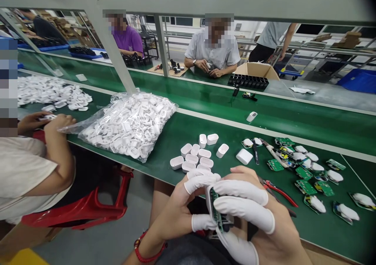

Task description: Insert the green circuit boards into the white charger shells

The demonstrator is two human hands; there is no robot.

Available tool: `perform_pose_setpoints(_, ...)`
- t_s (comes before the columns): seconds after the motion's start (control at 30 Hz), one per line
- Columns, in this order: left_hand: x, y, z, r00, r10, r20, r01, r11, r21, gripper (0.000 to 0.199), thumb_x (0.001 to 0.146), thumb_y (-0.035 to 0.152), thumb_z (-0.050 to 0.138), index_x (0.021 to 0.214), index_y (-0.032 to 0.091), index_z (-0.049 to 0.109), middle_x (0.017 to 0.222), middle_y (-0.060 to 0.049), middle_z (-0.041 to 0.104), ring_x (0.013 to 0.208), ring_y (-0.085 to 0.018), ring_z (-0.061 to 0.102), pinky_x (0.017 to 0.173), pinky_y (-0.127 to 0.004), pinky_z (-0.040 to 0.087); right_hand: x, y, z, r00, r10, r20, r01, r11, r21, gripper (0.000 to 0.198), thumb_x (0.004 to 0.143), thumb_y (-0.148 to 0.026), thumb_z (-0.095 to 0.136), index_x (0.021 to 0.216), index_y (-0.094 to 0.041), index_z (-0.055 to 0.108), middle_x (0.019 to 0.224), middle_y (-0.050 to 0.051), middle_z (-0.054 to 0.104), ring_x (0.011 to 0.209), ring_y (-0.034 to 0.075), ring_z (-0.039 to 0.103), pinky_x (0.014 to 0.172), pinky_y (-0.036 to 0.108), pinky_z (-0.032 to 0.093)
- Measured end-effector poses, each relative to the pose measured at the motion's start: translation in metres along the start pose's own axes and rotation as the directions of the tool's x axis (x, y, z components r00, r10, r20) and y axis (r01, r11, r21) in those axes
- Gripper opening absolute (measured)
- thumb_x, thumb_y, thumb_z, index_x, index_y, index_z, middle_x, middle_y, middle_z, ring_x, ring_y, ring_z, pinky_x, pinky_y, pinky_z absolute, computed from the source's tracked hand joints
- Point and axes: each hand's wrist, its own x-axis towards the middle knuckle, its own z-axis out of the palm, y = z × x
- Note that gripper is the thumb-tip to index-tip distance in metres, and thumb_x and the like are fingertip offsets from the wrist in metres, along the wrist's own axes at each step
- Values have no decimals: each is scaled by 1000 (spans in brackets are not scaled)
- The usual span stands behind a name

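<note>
Close in front of me, both hands meet around a small white plastic housing with a green circuit board at its open side. My left hand, in white finger cots, grips the housing from the left. From the right, the cot-covered fingers of my right hand press on the circuit board, and they partly hide it. Just beyond my hands stand several empty white housings, open end up. Circuit boards with white-wrapped parts lie scattered on the green bench at the right.
Red-handled pliers, black tweezers and another hand tool lie on the bench. A clear bag of white parts sits at left. A co-worker's arm is beside it; others work across the green belt.
</note>
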Motion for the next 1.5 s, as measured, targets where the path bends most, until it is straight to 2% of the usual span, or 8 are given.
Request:
perform_pose_setpoints(0.33,3,2,-5,997,-46,69,50,996,-69,52,74,22,78,123,30,62,123,-8,54,116,-29,53,96,-38,49,-3,11,5,994,-23,105,10,993,119,37,80,-10,64,113,-23,54,111,6,65,103,24,61,102,47,39)
perform_pose_setpoints(0.53,8,-1,-2,993,-84,87,89,995,-55,75,62,22,86,131,26,56,129,-11,58,119,-33,54,98,-39,50,2,21,4,978,-16,209,-18,987,158,23,91,-29,65,110,-23,55,120,9,57,110,25,54,90,41,49)
perform_pose_setpoints(0.67,8,-6,-1,990,-114,86,121,989,-80,76,59,18,88,128,28,59,123,-8,63,112,-30,60,95,-38,53,-8,30,5,966,33,257,-79,983,168,27,92,-39,62,114,-26,55,126,9,50,115,27,50,91,42,50)
perform_pose_setpoints(1.0,17,2,-3,948,-203,246,252,950,-186,54,49,25,92,100,18,75,100,-6,70,82,-22,68,73,-28,58,-20,39,14,988,-83,129,60,984,169,58,88,-49,65,138,-34,40,129,11,51,116,30,50,90,49,48)
perform_pose_setpoints(1.27,15,12,-4,908,-309,283,364,916,-167,54,49,25,92,100,17,74,93,-6,71,75,-21,69,67,-27,58,-19,39,22,986,-149,70,134,973,189,29,96,-50,50,116,-29,52,113,8,60,104,25,56,83,40,51)
perform_pose_setpoints(1.33,13,15,-7,925,-312,217,343,931,-124,57,51,22,91,105,20,73,102,-5,71,81,-21,69,73,-27,58,-25,41,19,992,-81,98,61,980,187,35,94,-54,52,120,-31,54,126,8,55,114,27,51,93,42,47)
perform_pose_setpoints(1.4,11,17,-9,959,-272,75,276,961,-37,61,54,19,89,111,25,69,107,-3,70,87,-21,68,79,-28,57,-32,40,17,991,105,87,-123,964,235,42,93,-55,53,129,-34,52,138,6,48,122,29,47,102,44,42)
perform_pose_setpoints(1.5,9,18,-9,985,-119,-124,145,961,236,58,61,16,85,113,31,66,111,0,69,99,-21,66,89,-30,55,-36,37,15,894,439,83,-432,802,412,40,95,-47,54,133,-34,51,131,5,57,114,25,55,99,39,45)
